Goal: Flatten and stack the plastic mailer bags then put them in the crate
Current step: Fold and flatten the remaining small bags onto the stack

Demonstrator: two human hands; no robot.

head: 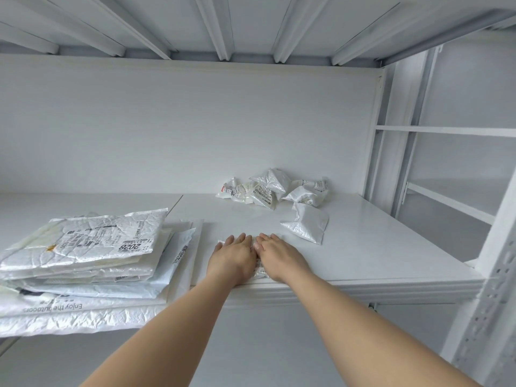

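So I'm maybe a bit past halfway on this one. Both hands are flat on the shelf (377,247) near its front edge, left hand (233,256) and right hand (275,254) side by side with fingers straight, pressing down on one mailer bag (261,268). They aren't gripping anything, just smoothing it. I can only see a strip of barcode label between them, so I can't really tell how flat it is. To the left, close by, there's a decent stack of flattened bags (83,247), several layers deep and overhanging the shelf edge. What's left: a puffy bag (305,224) just beyond my right hand, plus a crumpled pile (273,188) further back by the wall, looks like four or five. The crate isn't in view at all, so none of the loading has started as far as I can see.
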